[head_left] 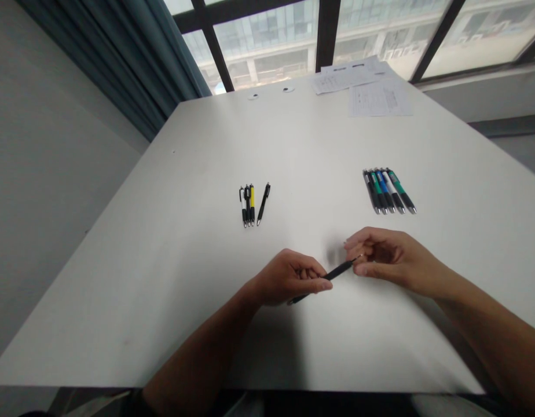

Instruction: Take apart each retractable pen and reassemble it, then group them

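two hands on one pen here. the left hand (289,281) is curled round the lower half of a black pen (339,270), thumb pressed along the barrel. the right hand (387,258) pinches the upper end between thumb and fingertips, its other fingers loosely bent. the pen is held just above the table (163,260), close to the near edge, with its top aimed at about 2 o'clock and its tail poking out under the left hand toward 8 o'clock. can't tell which end is in the right pinch, it's too small and a bit blurry.

from the held pen, at 11 o'clock there's a trio of pens (247,205) lying side by side, with a lone black pen (263,203) just beside them. at 1 o'clock sits a row of five pens (389,191) touching each other, greens and blues. far out toward 12 to 1 o'clock are some papers (372,87) by the window.

my read: mid-handling step, pen gripped at both ends as if for a twist or pull. any move on that end calls for a firm left grip on the barrel and the right pinch working straight along the pen's line.
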The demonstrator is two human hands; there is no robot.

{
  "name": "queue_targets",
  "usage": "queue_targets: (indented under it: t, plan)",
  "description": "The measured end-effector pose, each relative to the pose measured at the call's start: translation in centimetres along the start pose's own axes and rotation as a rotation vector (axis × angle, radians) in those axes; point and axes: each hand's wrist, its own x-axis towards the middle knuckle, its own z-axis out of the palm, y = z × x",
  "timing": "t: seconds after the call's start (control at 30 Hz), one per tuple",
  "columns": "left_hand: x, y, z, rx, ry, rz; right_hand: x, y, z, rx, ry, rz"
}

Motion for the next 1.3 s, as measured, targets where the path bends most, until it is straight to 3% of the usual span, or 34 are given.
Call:
queue_targets:
  t: [0.33,0.7,0.87,0.97,1.07,1.17,1.3]
  plan:
    - [0.2,-0.2,0.4,0.016,0.016,-0.076,0.0,0.3,0.0,-0.205,0.037,-0.075]
    - [0.4,-0.5,1.3,0.041,0.117,-0.025,0.1,0.3,0.4,-0.148,0.118,-0.009]
    - [0.4,-0.2,1.1,0.000,0.122,-0.035,-0.1,-0.1,-0.7,-0.184,0.069,-0.006]
    - [0.3,0.1,0.8,-0.024,0.136,-0.040,0.0,0.2,-1.8,-0.339,0.145,-0.032]
    - [0.3,0.3,0.6,-0.047,0.138,-0.051,0.4,0.8,-2.8,-0.671,0.244,-0.064]
    - [0.4,0.4,0.7,-0.060,0.136,-0.069,0.7,1.3,-3.3,-0.926,0.222,-0.133]
    - [0.4,0.4,0.7,-0.068,0.129,-0.077,0.8,1.4,-3.4,-1.027,0.134,-0.210]
